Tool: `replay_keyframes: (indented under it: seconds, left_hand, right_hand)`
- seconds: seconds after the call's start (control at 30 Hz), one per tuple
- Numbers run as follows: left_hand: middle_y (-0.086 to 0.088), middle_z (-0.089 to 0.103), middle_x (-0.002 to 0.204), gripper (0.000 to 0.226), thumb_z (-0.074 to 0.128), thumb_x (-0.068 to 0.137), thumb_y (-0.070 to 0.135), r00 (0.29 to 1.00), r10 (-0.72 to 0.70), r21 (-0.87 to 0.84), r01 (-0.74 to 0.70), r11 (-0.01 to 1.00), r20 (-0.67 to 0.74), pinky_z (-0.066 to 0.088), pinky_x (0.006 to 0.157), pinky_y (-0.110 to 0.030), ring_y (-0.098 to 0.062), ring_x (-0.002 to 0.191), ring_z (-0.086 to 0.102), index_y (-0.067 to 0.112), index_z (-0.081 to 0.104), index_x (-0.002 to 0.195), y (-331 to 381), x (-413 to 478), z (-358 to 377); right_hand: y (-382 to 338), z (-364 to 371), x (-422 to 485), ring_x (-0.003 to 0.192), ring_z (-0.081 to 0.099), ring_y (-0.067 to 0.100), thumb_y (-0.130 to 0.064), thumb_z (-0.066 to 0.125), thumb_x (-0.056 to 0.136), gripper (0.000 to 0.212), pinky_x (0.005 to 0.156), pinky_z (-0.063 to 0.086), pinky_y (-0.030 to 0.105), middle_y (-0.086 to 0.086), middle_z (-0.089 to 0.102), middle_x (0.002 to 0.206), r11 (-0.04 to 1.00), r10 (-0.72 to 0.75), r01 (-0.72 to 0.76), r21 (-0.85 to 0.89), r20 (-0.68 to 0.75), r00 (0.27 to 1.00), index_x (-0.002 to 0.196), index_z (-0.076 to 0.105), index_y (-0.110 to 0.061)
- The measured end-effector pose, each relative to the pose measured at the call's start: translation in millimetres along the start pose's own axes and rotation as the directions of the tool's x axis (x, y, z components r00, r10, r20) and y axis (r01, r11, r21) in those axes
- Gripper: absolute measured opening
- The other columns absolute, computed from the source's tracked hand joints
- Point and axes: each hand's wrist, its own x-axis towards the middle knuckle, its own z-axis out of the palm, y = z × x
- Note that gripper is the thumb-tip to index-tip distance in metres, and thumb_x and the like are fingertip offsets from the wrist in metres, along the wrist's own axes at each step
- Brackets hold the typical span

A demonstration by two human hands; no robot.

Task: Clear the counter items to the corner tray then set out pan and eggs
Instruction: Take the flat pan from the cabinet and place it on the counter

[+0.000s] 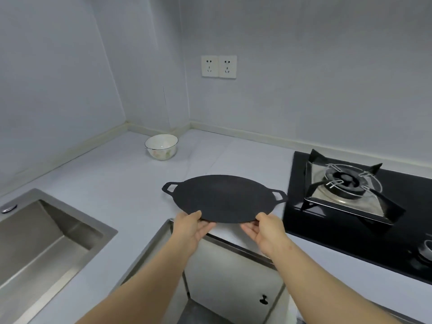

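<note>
Beside the stove [350,190], both hands [194,228] grip the pan [222,197].

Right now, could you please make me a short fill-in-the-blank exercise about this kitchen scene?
1. The flat black pan is held at its near edge by ____ hands: the left hand and the right hand.
2. The white bowl stands near the ____ of the counter.
3. The steel sink lies to the ____ of the pan.
4. The gas burner lies to the ____ of the pan.

Missing words: two; corner; left; right
</note>
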Motion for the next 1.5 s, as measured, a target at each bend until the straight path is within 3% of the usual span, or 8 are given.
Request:
replay_keyframes:
  seconds: [0.37,0.57,0.8,0.9,1.0,1.1,1.33,1.5]
  left_hand:
    - [-0.019,0.057,0.105,0.029,0.041,0.095,-0.005,0.97,-0.24,0.21,0.23,0.95,0.025,0.05,0.08,-0.037,-0.03,0.09,0.059,-0.003,0.046,0.123,50,115,0]
    - [-0.027,0.047,0.134,0.036,0.039,0.096,-0.002,0.919,-0.391,0.246,0.369,0.896,0.048,0.049,0.095,-0.043,-0.039,0.12,0.051,-0.005,0.039,0.132,67,153,15]
    - [-0.022,0.044,0.138,0.045,0.046,0.095,0.005,0.922,-0.376,0.102,0.367,0.925,0.09,0.039,0.107,-0.045,-0.039,0.126,0.045,0.001,0.037,0.139,60,171,38]
    - [-0.017,0.045,0.141,0.045,0.047,0.095,0.007,0.93,-0.349,0.073,0.342,0.937,0.117,0.037,0.109,-0.045,-0.036,0.128,0.045,0.004,0.039,0.139,59,171,42]
    - [-0.014,0.039,0.146,0.049,0.048,0.094,0.008,0.932,-0.348,0.092,0.34,0.936,0.099,0.034,0.11,-0.048,-0.036,0.132,0.039,0.009,0.036,0.141,62,169,48]
    - [-0.012,0.034,0.149,0.05,0.047,0.095,0.01,0.939,-0.337,0.144,0.324,0.935,0.072,0.033,0.11,-0.048,-0.036,0.133,0.037,0.01,0.033,0.143,64,152,54]
    - [-0.019,0.046,0.138,0.039,0.044,0.098,0.016,0.882,-0.406,0.216,0.36,0.908,0.24,0.04,0.097,-0.041,-0.035,0.126,0.046,0.002,0.042,0.134,39,72,39]
    - [-0.015,0.057,0.119,0.024,0.044,0.098,0.015,0.892,-0.395,0.283,0.329,0.901,0.221,0.044,0.091,-0.038,-0.029,0.105,0.056,0.005,0.051,0.119,-15,6,24]
  right_hand:
    - [2,68,81,0.07,0.061,0.028,0.009,0.032,0.093,0.02,0.073,0.05,0.036,0.02,0.06,0.095,0.996,0.036,-0.054,-0.07,-0.235,0.971,0.093,0.049,0.001]
    - [-7,83,107,0.072,0.059,0.023,0.0,0.037,0.093,0.02,0.057,0.048,0.03,0.012,0.06,0.091,0.997,0.069,-0.072,-0.001,-0.272,0.96,0.107,0.051,-0.004]
    - [-7,85,120,0.087,0.051,0.024,-0.004,0.038,0.092,0.022,0.074,0.047,0.031,0.008,0.055,0.085,0.999,-0.003,-0.006,-0.037,-0.243,0.97,0.109,0.052,-0.008]
    - [-9,85,116,0.096,0.052,0.023,-0.004,0.037,0.093,0.023,0.085,0.043,0.034,0.006,0.056,0.106,0.999,-0.009,-0.002,-0.053,-0.204,0.979,0.109,0.051,-0.014]
    - [-9,81,108,0.106,0.05,0.024,-0.006,0.037,0.096,0.042,0.096,0.042,0.038,0.006,0.049,0.126,0.998,-0.011,-0.003,-0.066,-0.21,0.978,0.136,0.039,-0.017]
    - [-7,73,97,0.113,0.05,0.027,-0.009,0.037,0.098,0.045,0.1,0.043,0.04,0.009,0.044,0.136,0.995,-0.003,-0.02,-0.1,-0.228,0.974,0.142,0.034,-0.017]
    - [1,40,53,0.103,0.057,0.026,-0.007,0.042,0.096,0.038,0.081,0.049,0.034,0.011,0.052,0.125,0.994,-0.017,-0.013,-0.109,-0.27,0.963,0.132,0.043,-0.019]
    - [19,-9,-8,0.081,0.058,0.021,-0.012,0.043,0.096,0.017,0.073,0.048,0.032,0.007,0.061,0.096,0.992,-0.04,0.015,-0.127,-0.195,0.98,0.109,0.054,-0.013]
